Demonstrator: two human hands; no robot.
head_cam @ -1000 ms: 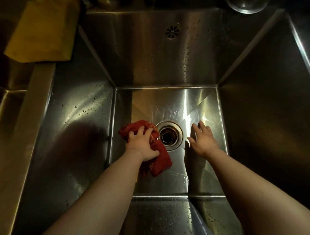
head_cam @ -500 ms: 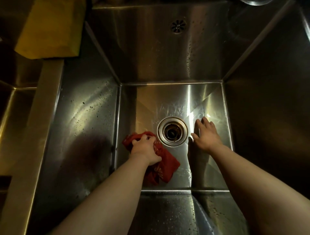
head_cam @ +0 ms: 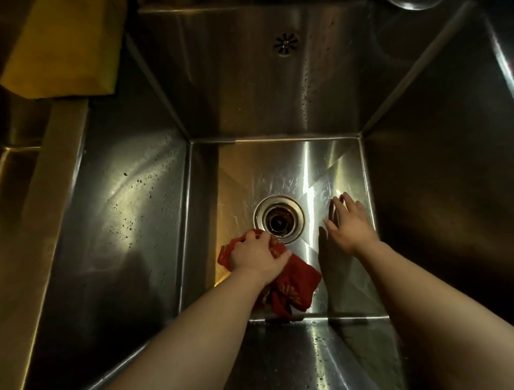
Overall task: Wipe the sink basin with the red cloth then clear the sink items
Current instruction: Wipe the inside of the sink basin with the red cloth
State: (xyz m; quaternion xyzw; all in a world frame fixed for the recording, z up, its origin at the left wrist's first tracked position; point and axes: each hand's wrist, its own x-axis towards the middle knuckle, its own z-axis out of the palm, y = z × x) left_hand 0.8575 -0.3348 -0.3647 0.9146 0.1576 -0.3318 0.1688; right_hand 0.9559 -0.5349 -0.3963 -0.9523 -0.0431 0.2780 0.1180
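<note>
A deep stainless steel sink basin (head_cam: 133,211) fills the view. My left hand (head_cam: 257,257) presses a crumpled red cloth (head_cam: 296,289) against the basin floor, just below and left of the round drain (head_cam: 279,220). The cloth trails toward the near wall. My right hand (head_cam: 349,225) rests flat on the floor to the right of the drain, fingers spread, holding nothing.
A yellow cloth (head_cam: 64,47) hangs over the sink's left rim at the top left. An overflow grille (head_cam: 286,43) sits high on the back wall. A round metal object (head_cam: 414,3) shows at the top edge. Water droplets speckle the left wall.
My left hand has dragged the red cloth from the left of the drain down toward the near wall. My right hand has stayed beside the drain.
</note>
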